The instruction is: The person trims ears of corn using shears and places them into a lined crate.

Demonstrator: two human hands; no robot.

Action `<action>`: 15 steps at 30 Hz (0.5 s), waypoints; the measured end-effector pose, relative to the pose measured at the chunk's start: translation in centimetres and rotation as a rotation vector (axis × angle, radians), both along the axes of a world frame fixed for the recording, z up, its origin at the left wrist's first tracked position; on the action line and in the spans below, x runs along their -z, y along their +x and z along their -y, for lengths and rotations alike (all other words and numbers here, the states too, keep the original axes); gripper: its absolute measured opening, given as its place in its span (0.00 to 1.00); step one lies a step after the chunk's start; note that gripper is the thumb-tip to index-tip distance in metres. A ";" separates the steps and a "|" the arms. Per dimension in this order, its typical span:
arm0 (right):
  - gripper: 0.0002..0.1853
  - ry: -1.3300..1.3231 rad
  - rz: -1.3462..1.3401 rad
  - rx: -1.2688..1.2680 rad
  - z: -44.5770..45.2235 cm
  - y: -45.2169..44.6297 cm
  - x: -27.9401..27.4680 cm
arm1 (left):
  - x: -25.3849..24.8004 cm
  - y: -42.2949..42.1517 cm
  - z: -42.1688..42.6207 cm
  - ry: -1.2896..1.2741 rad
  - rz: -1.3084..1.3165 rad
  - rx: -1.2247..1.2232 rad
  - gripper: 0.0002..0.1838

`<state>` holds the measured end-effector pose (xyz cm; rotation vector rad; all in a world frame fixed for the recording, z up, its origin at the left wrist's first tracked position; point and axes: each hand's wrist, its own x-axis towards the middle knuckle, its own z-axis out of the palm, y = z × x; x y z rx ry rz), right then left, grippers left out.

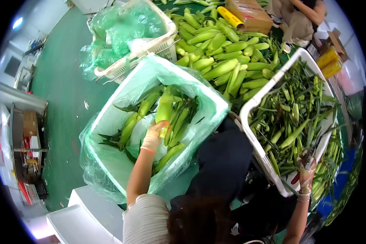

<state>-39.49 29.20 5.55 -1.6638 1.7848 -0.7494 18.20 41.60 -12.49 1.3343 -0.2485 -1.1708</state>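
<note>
My left hand (153, 136), in a pale glove, is closed round the lower end of a green corn ear (164, 106) inside a white box lined with green plastic (207, 92). Several other husked ears (128, 129) lie in that box around it. At the right, my right hand (306, 173) is wrapped round a tool with red on its handle (297, 177), at the near right part of a white tub (248, 106). Cut leaves and stalk pieces (286, 107) fill the tub.
A big pile of corn (227, 53) lies beyond the boxes, with a cardboard box (250, 15) and a yellow roll (230, 18). A crate (171, 28) holds green plastic bags. Another person (299, 20) sits at the back right. A grey stool (89, 215) stands at the near left.
</note>
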 end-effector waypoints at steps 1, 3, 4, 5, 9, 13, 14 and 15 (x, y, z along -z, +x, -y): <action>0.26 0.032 0.013 0.038 -0.8 0.6 -1.0 | -6.8 -1.3 0.6 0.012 -0.050 -0.020 0.11; 0.28 0.010 -0.078 -0.027 -1.8 1.0 -2.8 | -11.7 -2.4 0.6 -0.132 0.814 0.282 0.08; 0.30 0.034 -0.055 -0.049 -2.3 1.6 -3.6 | -14.6 -2.7 1.6 -0.283 1.555 0.402 0.08; 0.30 0.062 0.025 -0.065 -2.1 -0.1 -1.6 | -17.2 -4.7 2.4 -0.167 0.801 0.306 0.11; 0.30 -0.074 0.040 -0.241 -2.5 3.8 -4.9 | -26.6 -12.8 9.1 -0.600 0.210 0.399 0.36; 0.31 -0.045 -0.005 -0.269 -1.8 4.6 -7.9 | -33.5 -22.7 20.6 -0.766 -0.221 0.912 0.38; 0.32 -0.089 0.031 -0.268 -1.4 4.3 -7.7 | -34.5 -26.0 23.0 -0.707 -0.206 0.951 0.37; 0.32 -0.123 0.145 -0.245 -1.0 4.0 -6.9 | -35.3 -29.4 24.9 -0.647 -0.189 0.990 0.35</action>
